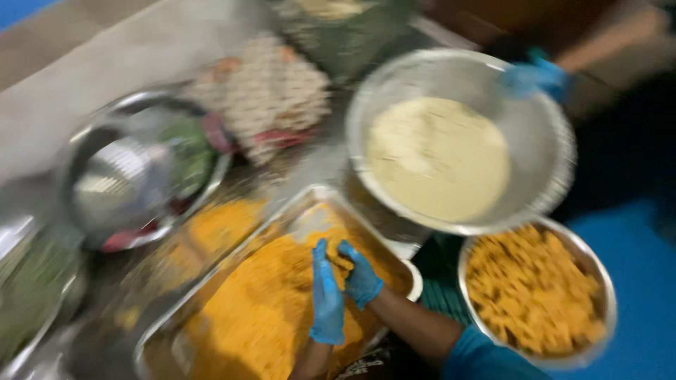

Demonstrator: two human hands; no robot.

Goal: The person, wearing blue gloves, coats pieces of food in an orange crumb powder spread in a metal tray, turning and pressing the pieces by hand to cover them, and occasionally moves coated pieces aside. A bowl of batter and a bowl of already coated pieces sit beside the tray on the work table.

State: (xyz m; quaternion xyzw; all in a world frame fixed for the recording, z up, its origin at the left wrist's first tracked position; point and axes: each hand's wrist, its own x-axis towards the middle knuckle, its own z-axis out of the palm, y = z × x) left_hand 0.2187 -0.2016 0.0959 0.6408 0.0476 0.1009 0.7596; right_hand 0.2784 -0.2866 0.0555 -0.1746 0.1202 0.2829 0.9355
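Note:
The picture is blurred by motion. My left hand (327, 295) and my right hand (362, 278), both in blue gloves, meet over a long metal tray (320, 193) heaped with an orange crumbly mixture (260, 309). Between the fingertips of both hands sits a small lump of orange mixture (342, 262). My right forearm comes in from the lower right with a blue sleeve.
A wide metal bowl of pale batter (436, 158) stands behind the tray; another person's blue-gloved hand (536, 76) grips its far rim. A metal bowl of orange fried pieces (535, 292) is at the right. A steel basin holding a smaller bowl (127, 183) sits left, with a netted bundle (267, 91) behind.

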